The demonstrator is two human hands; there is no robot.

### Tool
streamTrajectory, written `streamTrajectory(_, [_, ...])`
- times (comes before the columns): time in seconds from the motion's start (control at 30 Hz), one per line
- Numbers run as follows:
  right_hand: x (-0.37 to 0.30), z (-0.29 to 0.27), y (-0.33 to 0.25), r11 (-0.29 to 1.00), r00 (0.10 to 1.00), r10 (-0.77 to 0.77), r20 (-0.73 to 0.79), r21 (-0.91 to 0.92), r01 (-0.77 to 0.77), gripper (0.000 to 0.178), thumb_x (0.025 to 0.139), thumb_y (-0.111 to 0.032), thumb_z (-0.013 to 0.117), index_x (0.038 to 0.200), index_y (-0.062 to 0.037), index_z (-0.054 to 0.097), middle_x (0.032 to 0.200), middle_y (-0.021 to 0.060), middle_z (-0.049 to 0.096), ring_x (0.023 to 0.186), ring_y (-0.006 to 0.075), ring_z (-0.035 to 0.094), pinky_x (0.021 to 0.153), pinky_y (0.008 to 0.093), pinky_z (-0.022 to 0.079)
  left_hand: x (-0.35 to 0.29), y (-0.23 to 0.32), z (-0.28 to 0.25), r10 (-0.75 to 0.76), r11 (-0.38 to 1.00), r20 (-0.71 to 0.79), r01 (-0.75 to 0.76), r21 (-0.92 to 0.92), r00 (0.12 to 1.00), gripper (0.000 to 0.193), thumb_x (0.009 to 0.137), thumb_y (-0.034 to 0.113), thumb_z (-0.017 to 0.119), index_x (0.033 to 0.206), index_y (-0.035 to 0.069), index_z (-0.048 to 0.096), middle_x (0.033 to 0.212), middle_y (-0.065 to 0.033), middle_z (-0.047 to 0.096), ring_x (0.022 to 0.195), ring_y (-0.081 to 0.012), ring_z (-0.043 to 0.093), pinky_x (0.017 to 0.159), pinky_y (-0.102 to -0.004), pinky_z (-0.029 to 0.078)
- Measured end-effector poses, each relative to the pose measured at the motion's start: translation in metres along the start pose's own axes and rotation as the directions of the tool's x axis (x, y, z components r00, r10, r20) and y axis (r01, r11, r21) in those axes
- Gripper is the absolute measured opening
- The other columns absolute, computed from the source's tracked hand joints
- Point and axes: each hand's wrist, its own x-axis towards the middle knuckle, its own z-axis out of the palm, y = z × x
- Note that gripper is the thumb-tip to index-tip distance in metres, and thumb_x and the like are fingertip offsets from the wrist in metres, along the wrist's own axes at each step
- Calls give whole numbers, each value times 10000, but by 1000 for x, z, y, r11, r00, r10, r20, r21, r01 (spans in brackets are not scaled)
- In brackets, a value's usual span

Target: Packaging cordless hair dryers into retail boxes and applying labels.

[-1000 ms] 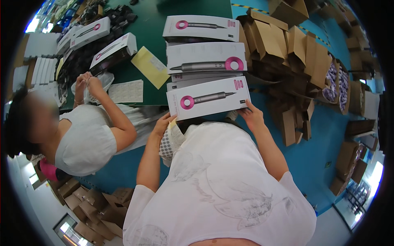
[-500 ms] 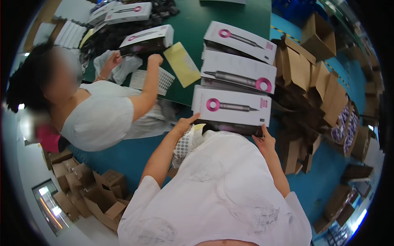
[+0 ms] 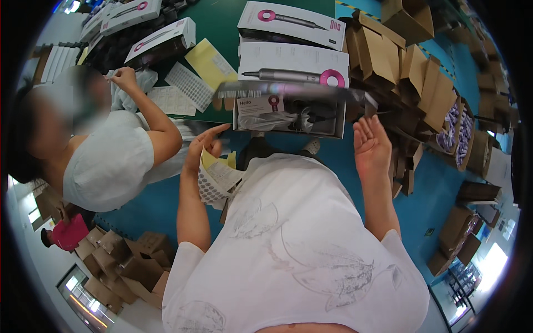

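Just ahead of my body stands an opened box (image 3: pixel 340 131) with its lid (image 3: pixel 288 90) tipped up and blurred by motion. Inside are items in clear plastic wrap (image 3: pixel 266 121), a small white card (image 3: pixel 252 105) and a dark cable (image 3: pixel 322 117). My left hand (image 3: pixel 204 145) is off the box's left end, index finger stretched out and the others loosely bent. To the right of the box my right hand (image 3: pixel 372 145) is open, palm showing, fingertips close under the lid's right end. Sticker sheets (image 3: pixel 217 180), white and yellow, hang beside my left wrist.
Closed hair-styler boxes (image 3: pixel 294 58) lie behind on the green table (image 3: pixel 214 18). Yellow and dotted sheets (image 3: pixel 211 64) rest left of them. A co-worker (image 3: pixel 111 161) works at the left. Brown cartons (image 3: pixel 377 47) stand at the right, others (image 3: pixel 119 261) at lower left.
The front box was closed with both hands on its sides; now its lid is up and its contents show. Both hands have come off it. The view has shifted, so the table appears farther left.
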Motion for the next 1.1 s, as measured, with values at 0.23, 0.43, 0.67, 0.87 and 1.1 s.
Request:
streamTrajectory(0.23, [58,-15,46,992,997,-73,-22,102,75,295,920,-69,632,1192,-4,539,1028,110,655,923,259,662,911,382,530,8,-5,-8,-121,992,-91,124,30,988,495,991,149,619,1460,55,489,611,62,477,511,-16,396,481,-190,299])
streamTrajectory(0.43, [58,-14,69,984,993,-119,-2,-131,118,245,876,27,599,1119,-3,613,1057,125,679,924,265,688,809,393,582,30,4,6,-72,969,-120,98,226,990,580,952,64,634,1498,160,463,621,36,500,517,-45,431,499,-213,341])
streamTrajectory(0.67, [60,-7,98,749,860,-325,393,-448,488,188,887,13,624,1068,14,678,964,120,699,905,274,705,788,414,588,39,28,17,-7,975,15,3,224,1000,652,918,52,680,1514,156,439,653,43,525,562,-31,436,524,-204,333])
streamTrajectory(0.87, [104,55,124,-622,367,-8,930,-292,726,267,885,-140,622,1140,-75,667,1143,158,673,1024,351,652,876,445,533,34,44,35,52,967,29,-57,250,998,699,916,72,690,1541,140,385,688,49,538,582,-33,436,532,-206,334])
streamTrajectory(1.1, [124,79,137,-529,593,181,785,-430,731,256,929,-218,560,1140,-108,656,1078,157,687,1017,332,658,891,450,511,28,50,44,32,972,68,-47,230,997,707,918,45,666,1548,81,348,704,37,562,596,-32,469,535,-200,353])
